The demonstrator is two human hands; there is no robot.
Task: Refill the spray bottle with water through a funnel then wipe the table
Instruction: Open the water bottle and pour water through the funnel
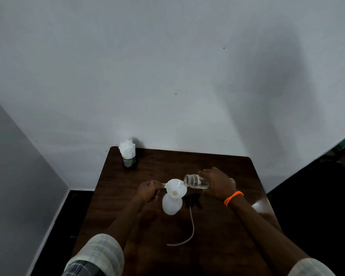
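Overall, no label or writing can be read on anything. Dark wood worktop [217, 246] stands against a pale grey wall. Near its far left corner stands a dark holder of white napkins [127, 154]. Toward the middle, the left hand [147, 191] has its grip pinched on the tab of a white funnel [176, 189] seated in the white bottle [171, 205]. Just right lies the black spray head [193, 201] with its tube trailing toward the near edge. The right hand [217, 184], grip clamped round a clear jar [196, 181], tips it at the funnel's rim.
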